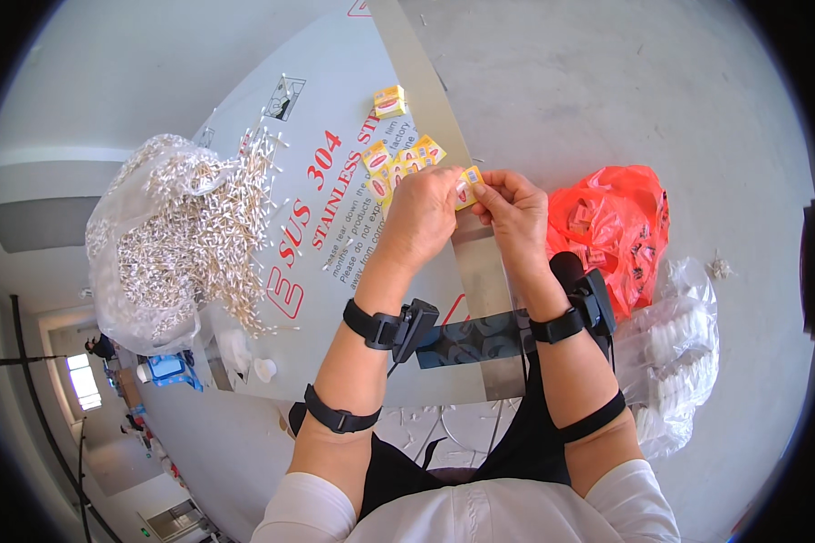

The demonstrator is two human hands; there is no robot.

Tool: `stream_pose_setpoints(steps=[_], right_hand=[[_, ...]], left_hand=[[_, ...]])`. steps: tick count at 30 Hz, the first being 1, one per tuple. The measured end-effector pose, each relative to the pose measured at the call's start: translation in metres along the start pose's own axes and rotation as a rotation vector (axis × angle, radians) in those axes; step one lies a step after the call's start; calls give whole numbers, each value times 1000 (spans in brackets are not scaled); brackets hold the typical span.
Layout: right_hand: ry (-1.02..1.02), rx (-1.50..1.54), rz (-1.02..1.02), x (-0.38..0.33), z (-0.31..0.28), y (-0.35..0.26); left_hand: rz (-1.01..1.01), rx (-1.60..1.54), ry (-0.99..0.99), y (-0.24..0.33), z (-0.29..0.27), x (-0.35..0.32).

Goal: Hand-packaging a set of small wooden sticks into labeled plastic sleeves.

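Observation:
Both hands meet above the table's right edge, holding one small yellow printed card [467, 188] between them. My left hand [418, 215] pinches the card's left side with thumb and forefinger. On the other side, my right hand [520, 219] has its fingertips closed on the card. Just beyond my left hand lies a loose spread of similar yellow cards [406, 163], partly hidden by that hand. A neat yellow stack or small box [389, 101] sits farther up the table.
Cotton swabs [244, 235] spill from a clear plastic bag [109, 281] on the table's left [335, 353]. Nearby stands a small white cup [264, 369]. Right of the table are a red plastic bag [638, 217] and a clear bag of stacked whitish containers [675, 362].

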State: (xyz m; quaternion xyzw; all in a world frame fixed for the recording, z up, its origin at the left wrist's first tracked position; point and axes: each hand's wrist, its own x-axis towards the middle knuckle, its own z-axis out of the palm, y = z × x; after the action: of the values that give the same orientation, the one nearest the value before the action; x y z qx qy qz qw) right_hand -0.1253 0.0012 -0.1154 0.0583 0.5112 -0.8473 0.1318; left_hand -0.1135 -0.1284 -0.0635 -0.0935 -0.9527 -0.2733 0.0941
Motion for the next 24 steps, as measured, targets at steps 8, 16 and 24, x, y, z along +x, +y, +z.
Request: stream_pose_setpoints(steps=[8,16,24], right_hand=[[-1,182,52,2,-4,-1],[-18,67,17,1,-5,-3],[-30,-25,62,-4,-9,-25]], left_hand=[[-524,-451,-70,15,-3,-3],[-493,-417,-60,-5,-5,2],[-786,-705,276,-59,-29,32]])
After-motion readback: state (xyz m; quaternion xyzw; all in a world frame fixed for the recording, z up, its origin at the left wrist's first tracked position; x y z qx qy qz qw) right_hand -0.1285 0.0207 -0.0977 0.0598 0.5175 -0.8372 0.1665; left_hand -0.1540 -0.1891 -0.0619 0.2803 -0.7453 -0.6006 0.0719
